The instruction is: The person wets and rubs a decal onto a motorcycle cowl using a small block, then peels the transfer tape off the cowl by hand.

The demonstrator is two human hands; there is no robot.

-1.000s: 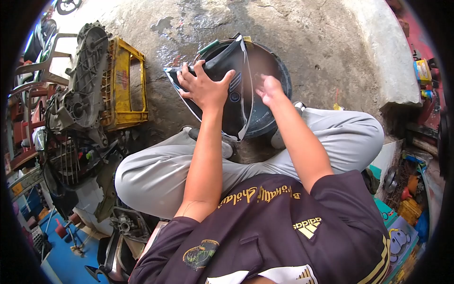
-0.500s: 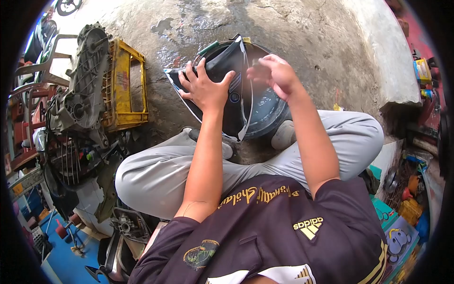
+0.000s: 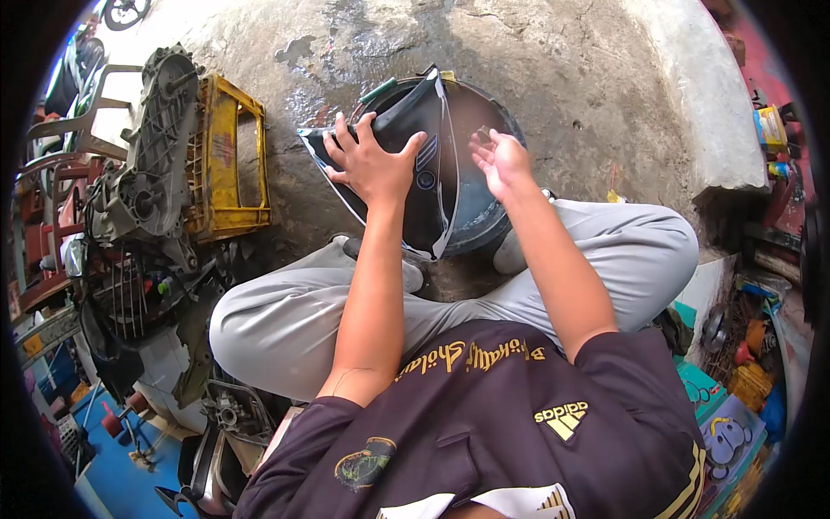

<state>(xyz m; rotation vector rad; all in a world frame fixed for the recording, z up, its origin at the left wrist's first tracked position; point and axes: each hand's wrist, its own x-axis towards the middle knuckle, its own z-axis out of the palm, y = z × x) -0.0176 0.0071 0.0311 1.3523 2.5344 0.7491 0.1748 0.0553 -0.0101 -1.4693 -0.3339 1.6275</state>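
Note:
A glossy black panel (image 3: 406, 208) with white edges and a small round emblem leans over a dark round basin (image 3: 494, 227) that holds water. My left hand (image 3: 373, 164) is spread on the panel, its fingers apart, with the thumb toward the emblem and the fingertips near the left edge. Right of the panel, my right hand (image 3: 504, 164) is over the basin, fingers bent and palm partly turned up. At its fingertips is a small dark piece (image 3: 484, 135), too blurred to name. A green cylindrical thing (image 3: 379, 90) sits at the panel's upper left.
A yellow plastic crate (image 3: 226, 156) stands at my left, with a grey metal engine casing (image 3: 156, 143) against it. Wet concrete floor (image 3: 562, 78) lies ahead, with a raised concrete edge (image 3: 705, 112) at right. Containers and parts crowd the right side.
My right hand has moved slightly right and down, away from the panel, and its fingers have turned. The left hand keeps its place on the panel.

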